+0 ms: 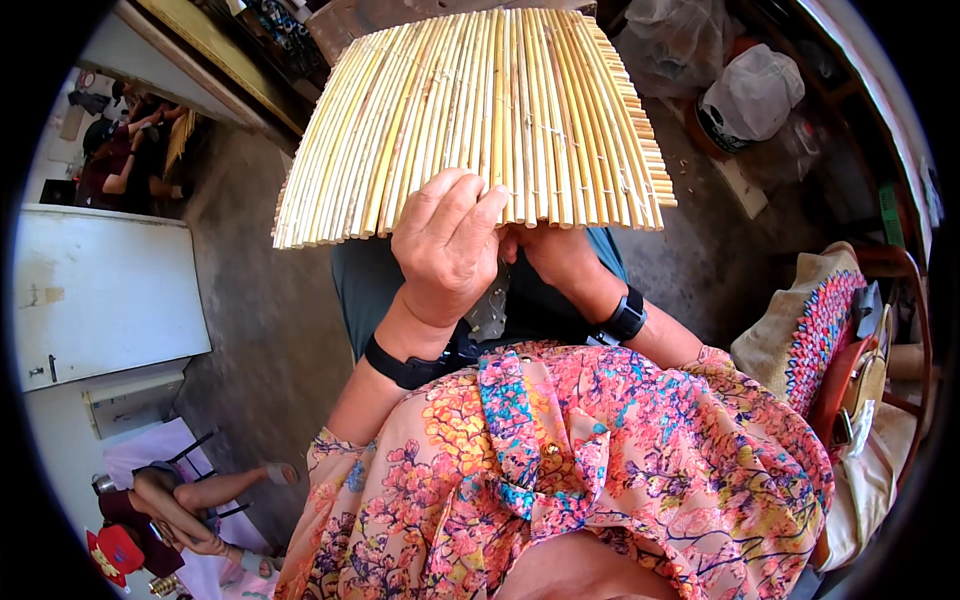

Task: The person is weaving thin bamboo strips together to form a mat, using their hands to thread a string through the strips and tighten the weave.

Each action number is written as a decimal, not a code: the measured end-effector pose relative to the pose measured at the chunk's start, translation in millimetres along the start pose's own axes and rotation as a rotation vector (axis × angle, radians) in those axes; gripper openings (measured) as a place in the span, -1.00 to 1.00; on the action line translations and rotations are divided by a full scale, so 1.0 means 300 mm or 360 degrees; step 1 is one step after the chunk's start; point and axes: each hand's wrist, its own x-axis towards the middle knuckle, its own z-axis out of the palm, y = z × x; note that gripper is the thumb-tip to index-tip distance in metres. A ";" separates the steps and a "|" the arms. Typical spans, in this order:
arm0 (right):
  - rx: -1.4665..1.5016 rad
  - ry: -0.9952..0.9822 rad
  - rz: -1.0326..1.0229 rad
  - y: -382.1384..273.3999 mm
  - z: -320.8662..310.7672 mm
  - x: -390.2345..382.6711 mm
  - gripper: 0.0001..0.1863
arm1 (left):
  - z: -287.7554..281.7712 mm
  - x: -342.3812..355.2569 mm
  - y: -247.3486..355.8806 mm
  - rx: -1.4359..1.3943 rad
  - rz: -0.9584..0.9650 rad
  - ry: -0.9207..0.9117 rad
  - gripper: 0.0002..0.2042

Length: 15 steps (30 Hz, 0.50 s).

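A mat of straw-coloured reeds (470,120), laid side by side and bound with thin thread, spreads out in front of me over my lap. At its near edge my left hand (445,245) is closed, with fingertips pressed on the reed ends from above. Just to the right, my right hand (565,262) is curled under the same edge; the mat hides most of its fingers, and what they hold cannot be made out. Both hands nearly meet at the edge. Below them, a clear plastic piece (490,312) hangs between my wrists.
To the right stand a woven bag (800,310) and a chair (905,290) piled with things. Plastic-wrapped containers (750,95) sit at the far right. At the lower left a person (150,530) sits; others (120,160) are at the far left beyond a white door (110,290).
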 end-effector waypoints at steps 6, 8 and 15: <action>-0.0203 -0.0032 -0.0091 -0.003 -0.001 0.003 -0.82 | -0.007 0.004 0.011 0.0019 0.0028 -0.0047 -0.67; -0.0039 -0.0053 -0.0076 0.011 -0.004 0.014 -0.81 | -0.004 0.000 0.012 -0.0009 0.0025 -0.0065 -0.67; 0.0384 -0.0053 0.0050 0.036 -0.035 0.038 -0.93 | 0.009 0.009 -0.002 -0.0034 0.0026 -0.0022 -0.70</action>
